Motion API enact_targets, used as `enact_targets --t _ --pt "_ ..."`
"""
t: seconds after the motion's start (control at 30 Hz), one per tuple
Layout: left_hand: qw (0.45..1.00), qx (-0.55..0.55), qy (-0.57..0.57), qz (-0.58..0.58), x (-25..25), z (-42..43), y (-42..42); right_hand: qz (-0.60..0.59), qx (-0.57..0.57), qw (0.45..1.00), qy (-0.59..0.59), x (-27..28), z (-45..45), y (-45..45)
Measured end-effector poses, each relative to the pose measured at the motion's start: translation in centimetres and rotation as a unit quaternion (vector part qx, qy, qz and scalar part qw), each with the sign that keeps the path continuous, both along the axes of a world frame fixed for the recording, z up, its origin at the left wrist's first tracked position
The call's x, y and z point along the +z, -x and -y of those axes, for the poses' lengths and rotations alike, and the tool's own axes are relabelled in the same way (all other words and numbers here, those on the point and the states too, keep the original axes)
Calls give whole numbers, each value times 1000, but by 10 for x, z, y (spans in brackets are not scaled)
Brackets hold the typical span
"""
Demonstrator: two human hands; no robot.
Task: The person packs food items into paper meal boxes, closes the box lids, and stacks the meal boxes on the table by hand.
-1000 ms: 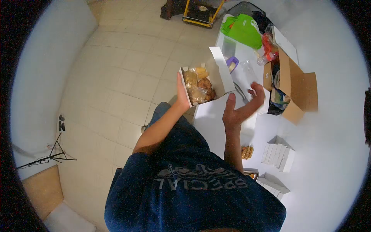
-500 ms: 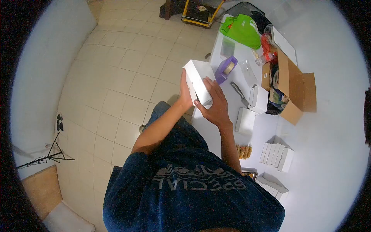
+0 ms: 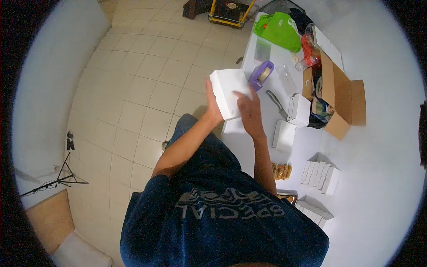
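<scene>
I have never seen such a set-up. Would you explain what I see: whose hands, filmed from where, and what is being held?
There is no machine, only a person's two bare hands. The camera, worn on the head, looks forward and down. The left hand holds a white box near the edge of the table, and the right hand touches it. The box looks closed, so its contents are hidden. On the table are a purple tape dispenser, a knife, a green bag, an open cardboard box and more white boxes.
</scene>
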State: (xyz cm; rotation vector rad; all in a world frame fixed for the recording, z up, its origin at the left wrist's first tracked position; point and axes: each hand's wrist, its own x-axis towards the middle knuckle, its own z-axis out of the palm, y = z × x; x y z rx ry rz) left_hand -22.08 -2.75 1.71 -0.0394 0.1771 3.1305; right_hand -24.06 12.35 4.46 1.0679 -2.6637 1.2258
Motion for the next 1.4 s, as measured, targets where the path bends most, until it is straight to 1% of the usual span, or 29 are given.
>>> enact_targets --t 0.03,0.1,0.17,0.2,0.23,0.3,0.37,0.43,0.47,0.53,0.6,0.63,0.67,0.7,0.73,0.77,0.83,0.87,0.9,0.93,0.97,1.03,1.07,1.13,1.2,1.27,1.3,1.37,1.4 --pt "1000 -3 2 2 2 -3 -2 69 -17 995 73 -5 -1 2" --pt "998 -9 44 52 6 -11 -4 39 -201 966 155 -11 -10 -4" --pt "998 -41 20 50 -7 -22 -4 100 -222 954 178 -20 -29 -10" --pt "992 -77 65 75 -8 -28 -5 307 -233 892 236 -11 -36 -19" --pt "982 -114 109 99 -11 -34 -5 497 -232 785 287 -7 -44 -28" --pt "972 -125 154 129 -26 -43 -4 499 -250 770 310 -31 -65 -40" --pt "915 -175 348 109 -59 -48 1 480 -264 749 372 -53 -88 -50" --pt "888 -209 379 153 -55 -52 -7 471 -280 738 393 -80 -121 -58" --pt "868 -230 427 110 -56 -53 -11 440 -293 756 386 -112 -147 -62" --pt "827 -272 490 50 -51 -51 -14 398 -329 764 386 -129 -186 -67" --pt "828 -278 485 54 -58 -48 -13 314 -380 812 311 -132 -216 -73" --pt "831 -275 480 60 -62 -47 -13 222 -404 873 160 -127 -229 -77" --pt "829 -280 479 60 -66 -45 -12 110 -413 904 -30 -121 -242 -82" --pt "823 -276 492 67 -72 -43 -11 -75 -370 892 -249 -108 -250 -90" --pt "817 -270 504 75 -73 -42 -11 -72 -373 890 -250 -118 -266 -89" --pt "817 -273 503 74 -73 -41 -11 -23 -400 903 -152 -128 -283 -81" --pt "806 -285 508 105 -67 -40 -9 25 -420 906 -52 -119 -293 -66" --pt "808 -284 506 105 -64 -37 -10 144 -494 833 203 -106 -299 -59" --pt "812 -276 505 101 -61 -33 -11 251 -523 686 440 -95 -302 -53" --pt "816 -269 503 97 -62 -31 -11 226 -529 720 388 -94 -315 -55" --pt "818 -267 500 97 -63 -31 -10 225 -528 723 385 -101 -337 -52" --pt "815 -255 508 115 -70 -30 -6 198 -588 687 379 -136 -391 -46" --pt "816 -253 506 117 -73 -28 -5 199 -587 689 376 -132 -393 -48" --pt "822 -251 500 109 -76 -26 -7 230 -618 639 396 -122 -400 -57" --pt "825 -251 490 125 -76 -28 -9 223 -631 631 393 -124 -409 -66" --pt "828 -243 484 144 -70 -27 -8 247 -617 622 414 -157 -447 -67" --pt "827 -246 482 152 -68 -26 -8 251 -615 623 413 -160 -458 -64" --pt "824 -252 482 162 -72 -24 -10 307 -518 686 408 -166 -472 -65" --pt "830 -245 476 157 -82 -25 -8 308 -522 683 408 -172 -480 -67"
